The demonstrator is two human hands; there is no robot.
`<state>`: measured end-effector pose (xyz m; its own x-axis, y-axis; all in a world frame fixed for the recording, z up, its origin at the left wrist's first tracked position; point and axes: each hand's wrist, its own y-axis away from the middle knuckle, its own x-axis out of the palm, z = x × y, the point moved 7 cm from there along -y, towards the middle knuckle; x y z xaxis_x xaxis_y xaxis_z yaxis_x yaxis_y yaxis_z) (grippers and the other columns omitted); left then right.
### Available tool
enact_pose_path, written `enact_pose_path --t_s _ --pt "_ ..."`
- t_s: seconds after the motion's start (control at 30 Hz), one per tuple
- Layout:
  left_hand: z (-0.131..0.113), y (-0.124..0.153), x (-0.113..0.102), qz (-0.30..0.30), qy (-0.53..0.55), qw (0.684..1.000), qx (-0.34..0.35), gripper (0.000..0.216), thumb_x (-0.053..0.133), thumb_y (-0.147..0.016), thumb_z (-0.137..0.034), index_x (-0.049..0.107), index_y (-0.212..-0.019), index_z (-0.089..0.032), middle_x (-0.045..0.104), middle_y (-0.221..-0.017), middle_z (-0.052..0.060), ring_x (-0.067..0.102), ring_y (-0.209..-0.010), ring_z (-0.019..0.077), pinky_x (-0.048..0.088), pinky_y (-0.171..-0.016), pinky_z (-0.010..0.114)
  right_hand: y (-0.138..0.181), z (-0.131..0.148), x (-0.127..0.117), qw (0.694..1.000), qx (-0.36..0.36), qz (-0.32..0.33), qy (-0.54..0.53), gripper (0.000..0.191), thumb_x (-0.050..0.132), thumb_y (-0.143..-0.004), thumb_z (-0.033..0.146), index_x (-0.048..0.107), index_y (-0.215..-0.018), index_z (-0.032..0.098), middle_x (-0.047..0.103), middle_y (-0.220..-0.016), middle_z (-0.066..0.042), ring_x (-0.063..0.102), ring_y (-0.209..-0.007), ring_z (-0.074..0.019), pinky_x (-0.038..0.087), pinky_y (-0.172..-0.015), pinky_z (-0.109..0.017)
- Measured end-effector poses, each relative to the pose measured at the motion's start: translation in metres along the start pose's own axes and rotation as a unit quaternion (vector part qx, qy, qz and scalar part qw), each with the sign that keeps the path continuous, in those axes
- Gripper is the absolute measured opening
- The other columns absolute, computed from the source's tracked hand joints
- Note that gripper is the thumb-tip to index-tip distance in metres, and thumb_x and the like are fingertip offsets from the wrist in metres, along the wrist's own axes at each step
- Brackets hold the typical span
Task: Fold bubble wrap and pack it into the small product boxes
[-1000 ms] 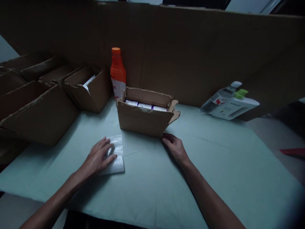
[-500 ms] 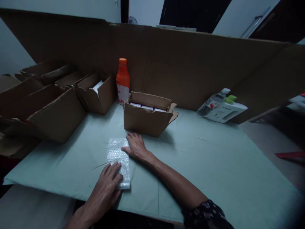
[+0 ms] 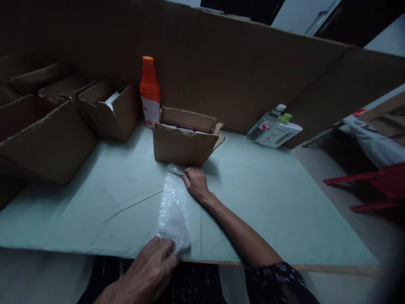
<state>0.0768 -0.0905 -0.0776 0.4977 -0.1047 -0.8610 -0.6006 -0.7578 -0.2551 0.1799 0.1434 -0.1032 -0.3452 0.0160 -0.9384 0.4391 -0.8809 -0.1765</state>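
A strip of clear bubble wrap (image 3: 173, 192) stretches over the green-covered table between my hands. At the table's front edge, my left hand (image 3: 153, 264) is closed on its near end, which is folded up and bunched. My right hand (image 3: 196, 183) pinches the right side of its far end, fingers curled. Just behind that hand stands an open cardboard box (image 3: 180, 145) with several white and purple packs partly showing over its front wall. The left fingertips are partly hidden behind the knuckles.
An orange bottle (image 3: 149, 90) stands behind the box. More open cardboard boxes (image 3: 47, 147) fill the left side. At the back right, a clear bottle (image 3: 264, 124) leans by a white jug (image 3: 284, 135). A red stool (image 3: 384, 183) is beyond the table's right edge.
The bubble wrap is now longer and pulled nearer to the front edge. My left hand has gone from lying on it to gripping its near end. The view has tilted down and right.
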Motion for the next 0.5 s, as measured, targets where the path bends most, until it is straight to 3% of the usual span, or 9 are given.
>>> enact_pose_path --t_s 0.1,0.23,0.33,0.4,0.5 --pt "-0.012 0.008 -0.006 0.019 0.013 1.000 0.003 0.019 0.048 -0.081 -0.003 0.058 -0.078 -0.020 0.060 -0.083 0.006 0.054 -0.072 0.0189 0.046 -0.060 0.031 -0.001 -0.001 0.006 1.000 0.002 -0.014 0.012 0.024 0.058 -0.095 0.023 0.067 -0.115 0.014 0.071 -0.111 -0.015 0.058 -0.104 -0.0309 0.038 -0.093 -0.041" --pt "-0.015 0.021 -0.023 0.162 0.112 0.977 -0.080 0.027 0.063 -0.076 -0.004 0.069 -0.095 -0.023 0.064 -0.120 0.005 0.060 -0.104 0.0231 0.053 -0.087 0.037 -0.001 0.002 0.008 1.000 -0.003 -0.024 0.014 0.039 0.056 -0.095 0.023 0.059 -0.133 0.013 0.066 -0.125 -0.016 0.055 -0.110 -0.0318 0.038 -0.098 -0.043" --pt "-0.017 0.025 -0.031 0.230 0.169 0.952 -0.108 0.030 0.067 -0.079 -0.008 0.071 -0.102 -0.027 0.064 -0.125 0.002 0.061 -0.113 0.0241 0.052 -0.095 0.039 0.002 0.007 0.003 1.000 -0.003 -0.023 0.017 0.042 0.057 -0.094 0.024 0.058 -0.135 0.013 0.064 -0.130 -0.017 0.055 -0.113 -0.0331 0.039 -0.099 -0.045" --pt "-0.015 0.026 -0.030 0.229 0.181 0.948 -0.124 0.022 0.064 -0.082 -0.010 0.072 -0.097 -0.025 0.067 -0.118 0.003 0.062 -0.110 0.0237 0.053 -0.093 0.039 0.011 0.014 -0.006 0.999 -0.017 -0.031 0.024 0.045 0.059 -0.093 0.025 0.056 -0.137 0.014 0.058 -0.138 -0.017 0.052 -0.120 -0.0342 0.038 -0.101 -0.047" --pt "-0.010 0.026 -0.026 0.180 0.187 0.957 -0.127 0.017 0.059 -0.088 -0.014 0.071 -0.095 -0.023 0.068 -0.106 0.004 0.064 -0.097 0.0206 0.054 -0.086 0.036 0.039 0.024 -0.028 0.996 -0.069 -0.058 0.028 0.042 0.059 -0.093 0.025 0.058 -0.134 0.016 0.050 -0.149 -0.015 0.047 -0.130 -0.0338 0.038 -0.104 -0.048"
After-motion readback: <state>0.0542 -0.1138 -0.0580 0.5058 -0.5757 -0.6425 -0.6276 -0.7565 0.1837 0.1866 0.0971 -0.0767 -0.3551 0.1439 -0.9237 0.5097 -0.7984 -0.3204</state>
